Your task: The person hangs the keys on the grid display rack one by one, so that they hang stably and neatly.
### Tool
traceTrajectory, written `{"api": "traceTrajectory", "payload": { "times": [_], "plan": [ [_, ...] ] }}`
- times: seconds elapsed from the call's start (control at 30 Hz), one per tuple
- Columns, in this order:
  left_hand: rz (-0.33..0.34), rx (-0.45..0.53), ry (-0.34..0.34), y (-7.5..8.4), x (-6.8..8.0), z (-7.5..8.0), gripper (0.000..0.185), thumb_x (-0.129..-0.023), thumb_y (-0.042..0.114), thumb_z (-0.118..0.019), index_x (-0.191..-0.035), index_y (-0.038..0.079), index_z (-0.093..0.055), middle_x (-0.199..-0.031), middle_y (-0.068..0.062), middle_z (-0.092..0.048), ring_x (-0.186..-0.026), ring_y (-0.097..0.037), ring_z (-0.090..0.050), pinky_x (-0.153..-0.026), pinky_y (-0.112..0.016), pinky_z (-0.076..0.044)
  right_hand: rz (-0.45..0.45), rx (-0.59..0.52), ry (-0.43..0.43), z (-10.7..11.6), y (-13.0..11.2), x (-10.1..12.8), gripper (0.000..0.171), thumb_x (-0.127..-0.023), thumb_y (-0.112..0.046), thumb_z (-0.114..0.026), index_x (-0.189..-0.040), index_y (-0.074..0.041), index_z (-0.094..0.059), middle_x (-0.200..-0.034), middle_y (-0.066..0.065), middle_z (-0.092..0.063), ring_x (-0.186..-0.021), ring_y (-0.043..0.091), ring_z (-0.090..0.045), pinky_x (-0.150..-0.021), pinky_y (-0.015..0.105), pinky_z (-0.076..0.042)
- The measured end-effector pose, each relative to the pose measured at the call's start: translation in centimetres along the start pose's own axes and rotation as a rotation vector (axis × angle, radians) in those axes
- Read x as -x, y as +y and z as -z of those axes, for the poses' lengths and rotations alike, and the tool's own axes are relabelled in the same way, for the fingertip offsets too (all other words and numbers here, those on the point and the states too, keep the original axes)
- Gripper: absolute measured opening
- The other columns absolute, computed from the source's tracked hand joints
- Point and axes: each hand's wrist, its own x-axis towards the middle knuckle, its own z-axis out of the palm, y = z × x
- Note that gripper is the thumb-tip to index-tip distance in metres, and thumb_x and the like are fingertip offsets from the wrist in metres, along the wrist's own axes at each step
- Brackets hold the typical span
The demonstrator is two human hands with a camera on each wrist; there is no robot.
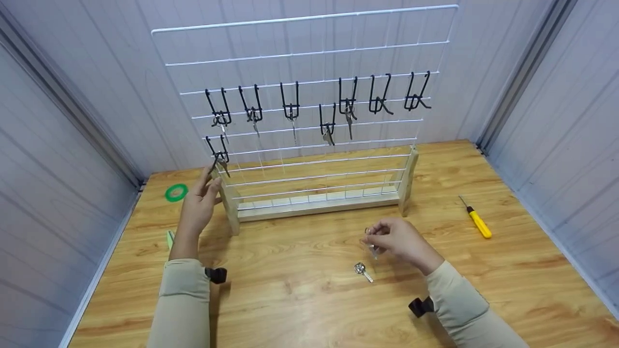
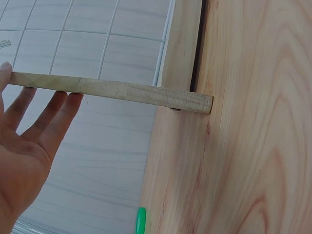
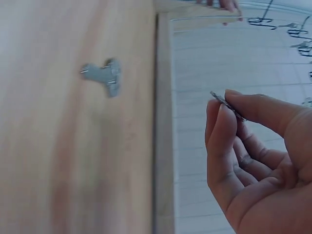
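Note:
A white wire grid rack [image 1: 304, 18] stands upright in a wooden base. My left hand [image 1: 199, 205] holds the rack's left wooden side post [image 2: 112, 89], thumb on one side and fingertips on the other. Over the table, in front of the rack, my right hand [image 1: 399, 241] pinches a key [image 3: 225, 103] between thumb and fingers; the fingers cover part of it. Another key [image 1: 362, 271] lies flat on the table just below that hand. Black hooks [image 1: 291, 101] hang on the grid, and several carry keys [image 1: 349, 126].
A yellow-handled screwdriver [image 1: 478, 223] lies on the wooden table [image 1: 300, 309] at the right. Green tape [image 1: 169, 194] lies behind my left hand, and a pale green object [image 1: 170, 239] is partly hidden by that forearm. Panel walls [image 1: 72, 96] enclose the table's back and sides.

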Motion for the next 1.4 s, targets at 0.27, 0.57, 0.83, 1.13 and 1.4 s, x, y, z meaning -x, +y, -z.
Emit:
{"api": "traceTrajectory", "payload": {
  "times": [0.27, 0.57, 0.83, 1.13, 1.4],
  "plan": [
    [0.007, 0.000, -0.009, -0.2, 0.0, 0.1, 0.062, -0.112, 0.047, -0.050, -0.170, 0.034, -0.030, -0.176, -0.012, -0.031, -0.156, -0.034, -0.046, -0.112, -0.044, -0.060, 0.114, -0.016, 0.067, 1.4, -5.4, 2.0, 0.023, -0.099, -0.021, -0.079, -0.109, -0.001, -0.076, -0.097, 0.010, -0.079, -0.077, 0.014, -0.073, -0.072, 0.027, -0.068],
    [0.018, 0.011, -0.017, -0.1, 0.0, 0.2, 0.063, -0.113, 0.046, -0.050, -0.170, 0.035, -0.027, -0.177, -0.010, -0.031, -0.159, -0.034, -0.042, -0.116, -0.052, -0.056, 0.297, -0.024, 0.216, 3.2, -11.3, 4.2, 0.022, -0.101, -0.025, -0.077, -0.114, -0.008, -0.081, -0.101, 0.009, -0.080, -0.077, 0.015, -0.074, -0.072, 0.025, -0.067],
    [0.006, 0.014, -0.014, -0.2, 0.0, 0.2, 0.062, -0.114, 0.041, -0.049, -0.171, 0.030, -0.027, -0.175, -0.012, -0.034, -0.157, -0.033, -0.045, -0.113, -0.047, -0.059, 0.441, -0.141, 0.353, 4.3, -14.9, 5.0, 0.020, -0.099, -0.021, -0.079, -0.115, -0.008, -0.081, -0.092, 0.000, -0.080, -0.073, 0.016, -0.074, -0.050, 0.024, -0.060],
    [0.003, 0.026, -0.016, -0.1, -0.1, 0.0, 0.064, -0.113, 0.042, -0.050, -0.171, 0.027, -0.027, -0.174, -0.013, -0.036, -0.157, -0.035, -0.045, -0.112, -0.045, -0.060, 0.530, -0.276, 0.437, 6.1, -16.2, 3.3, 0.020, -0.096, -0.015, -0.081, -0.109, -0.002, -0.072, -0.096, 0.002, -0.081, -0.074, 0.013, -0.074, -0.071, 0.026, -0.068],
    [0.006, 0.029, -0.023, -0.2, -0.2, 0.1, 0.063, -0.114, 0.037, -0.049, -0.172, 0.026, -0.024, -0.175, -0.014, -0.034, -0.157, -0.034, -0.045, -0.111, -0.043, -0.061, 0.527, -0.403, 0.452, 7.3, -16.4, 1.4, 0.020, -0.095, -0.011, -0.082, -0.106, -0.003, -0.067, -0.094, 0.004, -0.081, -0.073, 0.013, -0.073, -0.068, 0.025, -0.067]
  ]
}}
